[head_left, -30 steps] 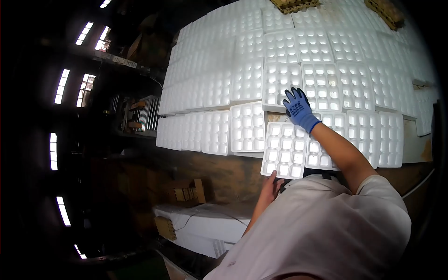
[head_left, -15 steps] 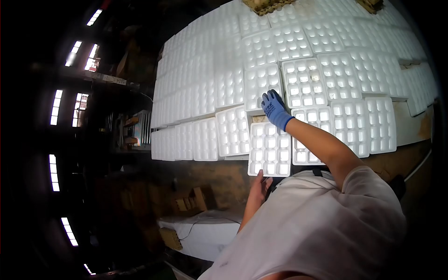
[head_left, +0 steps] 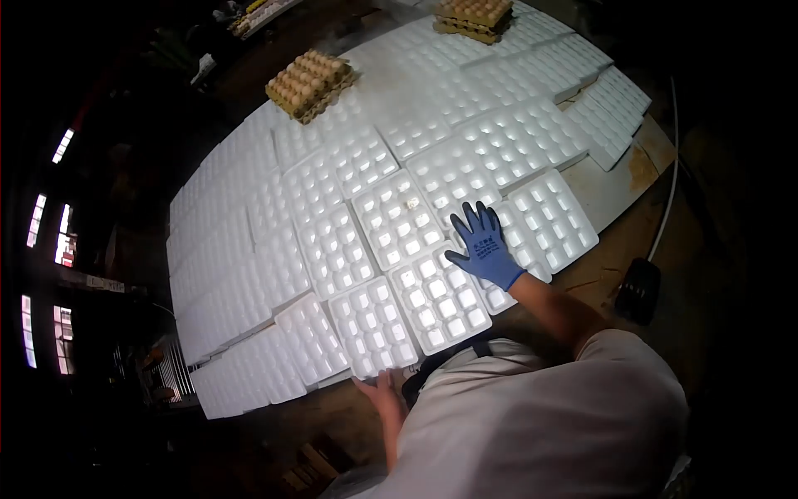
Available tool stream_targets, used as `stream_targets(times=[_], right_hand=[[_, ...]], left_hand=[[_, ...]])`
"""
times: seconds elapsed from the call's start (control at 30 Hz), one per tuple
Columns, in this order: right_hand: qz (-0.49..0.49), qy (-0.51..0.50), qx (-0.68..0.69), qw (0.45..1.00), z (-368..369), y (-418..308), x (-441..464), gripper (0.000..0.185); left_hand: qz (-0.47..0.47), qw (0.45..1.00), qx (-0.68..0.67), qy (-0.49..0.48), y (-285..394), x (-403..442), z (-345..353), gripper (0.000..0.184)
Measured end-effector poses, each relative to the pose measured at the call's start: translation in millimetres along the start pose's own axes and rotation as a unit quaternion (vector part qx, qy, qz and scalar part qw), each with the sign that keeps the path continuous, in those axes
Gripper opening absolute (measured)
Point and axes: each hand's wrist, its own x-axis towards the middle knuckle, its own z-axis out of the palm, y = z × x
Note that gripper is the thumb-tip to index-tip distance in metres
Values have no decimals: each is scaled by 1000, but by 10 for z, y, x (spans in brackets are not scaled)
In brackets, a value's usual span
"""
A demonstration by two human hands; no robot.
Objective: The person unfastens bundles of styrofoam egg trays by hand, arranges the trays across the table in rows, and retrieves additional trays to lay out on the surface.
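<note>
White foam trays with square hollows cover a large table. My right hand (head_left: 484, 249), in a blue glove with dark fingertips, lies spread over the trays, fingers apart and closing on nothing. Under and beside it are a tray near the front edge (head_left: 440, 301) and the tray to its right (head_left: 549, 220). At the table's front edge, my bare left hand (head_left: 384, 395) is at the near edge of another white tray (head_left: 372, 327), thumb and fingers apart. Its fingertips appear to touch that tray's edge.
A stack of egg cartons full of brown eggs (head_left: 309, 83) stands on the trays at the far left, another egg stack (head_left: 472, 18) at the far back. A bare strip of tabletop (head_left: 636, 179) shows at the right. A pale cable (head_left: 675, 166) hangs beyond it.
The view has turned and tilted, so the egg stacks now show more. My gloved hand has moved right across the trays and spread its fingers. The tray by my left hand now sits in the front row.
</note>
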Motion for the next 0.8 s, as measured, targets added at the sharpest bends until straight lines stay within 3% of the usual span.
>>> stream_targets(times=[0.07,0.17,0.2,0.27,0.37,0.47,0.63,0.73,0.8], right_hand=[[51,-16,-5,999,136,336,-79,85],[71,-26,-13,997,355,526,-207,82],[54,-32,11,998,455,568,-182,80],[70,-38,12,997,406,537,-169,78],[72,-32,62,995,337,544,-169,74],[67,-20,64,995,360,566,-168,73],[77,28,92,992,372,555,-195,65],[72,133,246,957,302,641,-156,61],[167,228,178,942,109,812,-202,59]], left_hand=[[-83,987,135,-39,113,152,108,91],[-25,913,392,-111,513,82,504,86],[79,882,444,-139,501,182,571,86],[279,783,523,-187,380,435,688,87],[447,528,695,-197,279,607,1043,91],[406,578,678,-205,-131,864,1075,92],[458,583,635,-217,-192,966,1053,82],[457,599,616,-229,-173,923,1058,79],[449,592,627,-235,-164,908,1064,76]])
